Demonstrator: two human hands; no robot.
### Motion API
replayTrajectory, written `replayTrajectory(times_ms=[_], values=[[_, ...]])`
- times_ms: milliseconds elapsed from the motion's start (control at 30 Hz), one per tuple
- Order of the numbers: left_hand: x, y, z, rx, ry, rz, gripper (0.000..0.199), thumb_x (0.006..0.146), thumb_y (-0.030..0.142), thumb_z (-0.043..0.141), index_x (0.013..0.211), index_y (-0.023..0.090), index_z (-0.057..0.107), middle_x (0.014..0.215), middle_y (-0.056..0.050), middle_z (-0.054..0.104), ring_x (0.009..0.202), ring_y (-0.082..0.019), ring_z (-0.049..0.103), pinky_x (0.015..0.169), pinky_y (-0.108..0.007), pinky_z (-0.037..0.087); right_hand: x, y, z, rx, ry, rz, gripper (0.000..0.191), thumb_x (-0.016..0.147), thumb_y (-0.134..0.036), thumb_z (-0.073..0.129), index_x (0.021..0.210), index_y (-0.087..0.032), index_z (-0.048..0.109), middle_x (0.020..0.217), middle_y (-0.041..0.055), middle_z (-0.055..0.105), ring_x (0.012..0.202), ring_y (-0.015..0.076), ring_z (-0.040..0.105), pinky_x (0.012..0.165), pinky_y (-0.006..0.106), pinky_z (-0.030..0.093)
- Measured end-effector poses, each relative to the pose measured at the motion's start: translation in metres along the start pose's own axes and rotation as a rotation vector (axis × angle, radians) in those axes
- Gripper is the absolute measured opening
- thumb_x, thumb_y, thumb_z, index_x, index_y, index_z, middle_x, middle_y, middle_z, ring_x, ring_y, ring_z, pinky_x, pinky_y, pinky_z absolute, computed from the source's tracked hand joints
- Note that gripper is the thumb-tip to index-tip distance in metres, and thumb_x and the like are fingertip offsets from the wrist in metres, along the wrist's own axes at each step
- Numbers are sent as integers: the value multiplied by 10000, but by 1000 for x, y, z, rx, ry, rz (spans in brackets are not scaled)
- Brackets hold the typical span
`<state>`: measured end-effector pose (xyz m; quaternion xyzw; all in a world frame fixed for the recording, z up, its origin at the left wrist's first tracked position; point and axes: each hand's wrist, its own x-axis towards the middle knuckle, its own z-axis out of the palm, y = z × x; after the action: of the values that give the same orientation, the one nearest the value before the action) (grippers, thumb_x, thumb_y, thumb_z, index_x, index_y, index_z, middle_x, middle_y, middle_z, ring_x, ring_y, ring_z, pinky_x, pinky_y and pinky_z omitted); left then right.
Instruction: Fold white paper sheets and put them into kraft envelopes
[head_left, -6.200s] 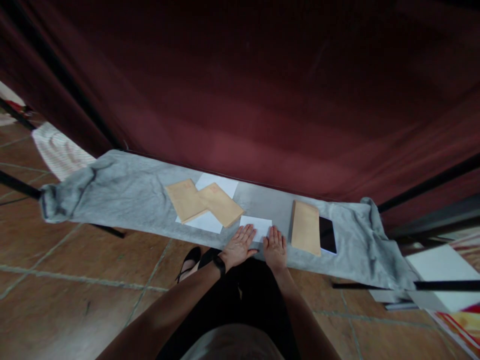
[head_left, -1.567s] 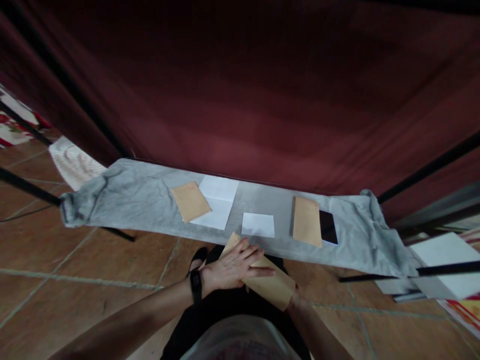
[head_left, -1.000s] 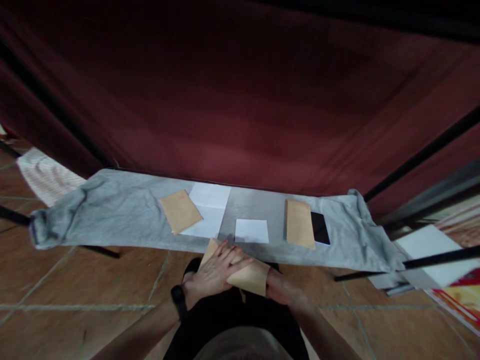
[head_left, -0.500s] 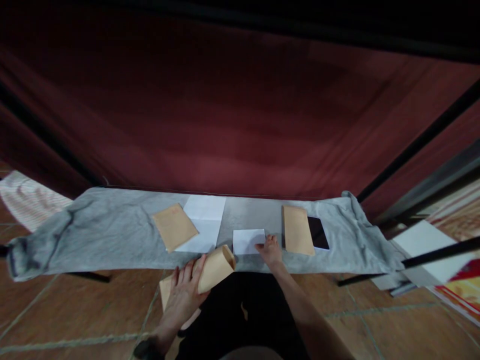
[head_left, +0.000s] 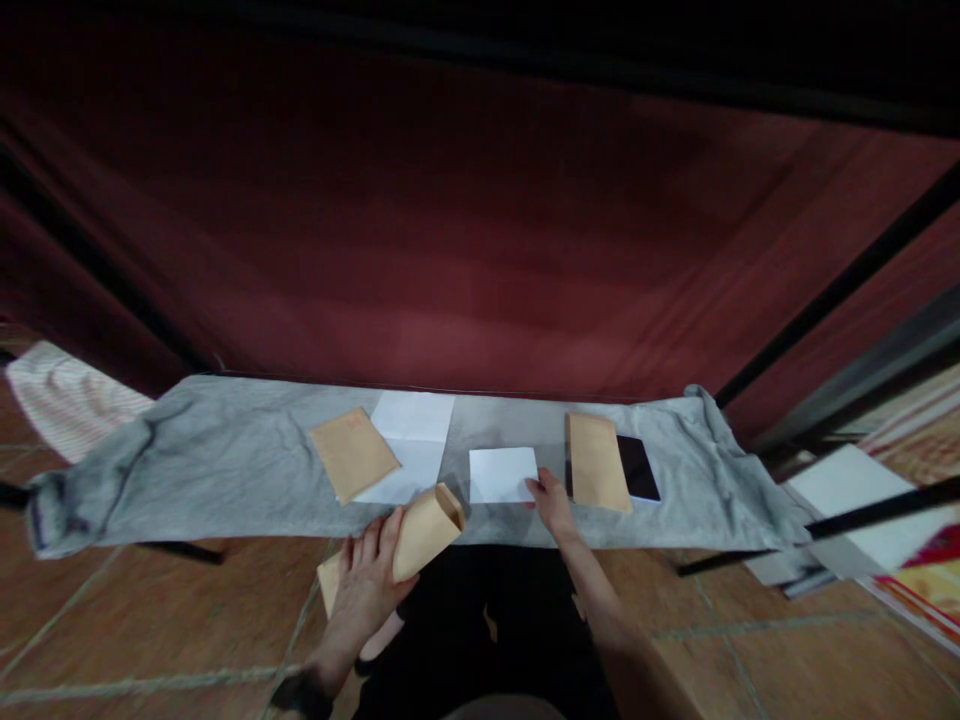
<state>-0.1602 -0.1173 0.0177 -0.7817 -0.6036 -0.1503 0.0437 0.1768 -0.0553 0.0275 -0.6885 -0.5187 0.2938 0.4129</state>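
Observation:
My left hand (head_left: 369, 578) is wrapped round a brown paper envelope (head_left: 427, 533), whose open end bulges toward the right. My right hand (head_left: 552, 500) pinches the right edge of a small white paper (head_left: 502, 475) over the middle of the cloth. Left of it, another brown envelope (head_left: 354, 455) overlaps a creased white sheet (head_left: 412, 420). To the right of my right hand, a third brown envelope (head_left: 598, 465) partly covers a dark tablet-like object (head_left: 639, 468).
A grey cloth (head_left: 225, 460) covers the long narrow surface, with a dark red panel (head_left: 480, 300) behind it. White boards (head_left: 855, 500) lean at the far right. Striped fabric (head_left: 71, 395) lies at the far left, above a tiled floor (head_left: 150, 620).
My right hand has taken hold of the small white paper's edge, and the paper has lifted slightly and moved away from me. The envelope in my left hand has shifted slightly left.

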Motion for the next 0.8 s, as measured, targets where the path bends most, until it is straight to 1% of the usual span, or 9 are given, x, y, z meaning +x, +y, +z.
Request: replayTrajectory(times_ms=[67,133,200,300,400,533,667,800], values=[[0,0,0,-11,-6,0,959,767,293,668,1594,198,192,1400,-164,517,1317,-357,469,1155,-562,268,-7,-5,-6,75,2,-17,194,904,-390,470,943,-241,588,852,24,690,755,196,667,588,284,568],[1,1,-1,-26,-3,0,979,766,309,673,1598,198,170,1407,-165,510,1328,-357,464,1153,-562,274,-14,-11,-10,148,-9,-34,223,900,-453,480,909,-251,574,819,6,671,739,185,651,582,276,572],[3,2,-2,-40,10,3,994,764,326,677,1601,194,158,1405,-167,509,1327,-357,467,1152,-564,277,-23,-18,-15,218,-50,-70,239,887,-480,507,862,-251,569,774,-7,649,710,175,634,581,268,567],[5,4,-4,-34,27,39,984,753,326,687,1593,193,193,1397,-169,511,1315,-357,476,1165,-570,251,-32,-28,-21,198,-134,-106,208,878,-428,537,784,-244,557,686,-21,614,641,164,613,565,249,530],[6,6,-6,-12,21,76,965,750,319,690,1585,198,221,1404,-175,510,1308,-357,481,1176,-574,219,-35,-37,-29,47,-217,-85,151,894,-325,526,778,-237,569,642,-25,612,606,154,621,570,228,487],[7,6,-7,-10,-4,51,1016,743,332,692,1597,199,158,1410,-178,511,1323,-363,473,1166,-573,233,-34,-43,-41,-100,-327,-41,146,901,-224,521,785,-223,611,653,-21,649,573,132,620,573,209,448],[9,8,-11,-30,-3,92,1049,746,334,704,1604,219,111,1409,-171,506,1316,-366,477,1165,-581,229,-33,-43,-44,-95,-334,-17,170,877,-198,525,751,-211,639,658,-7,666,567,142,618,553,218,448],[14,20,-15,-49,-3,126,1069,755,347,714,1606,210,83,1410,-177,494,1308,-369,480,1166,-584,233,-35,-40,-32,-55,-306,1,183,865,-201,504,766,-206,658,650,-13,653,544,137,601,518,215,448]])
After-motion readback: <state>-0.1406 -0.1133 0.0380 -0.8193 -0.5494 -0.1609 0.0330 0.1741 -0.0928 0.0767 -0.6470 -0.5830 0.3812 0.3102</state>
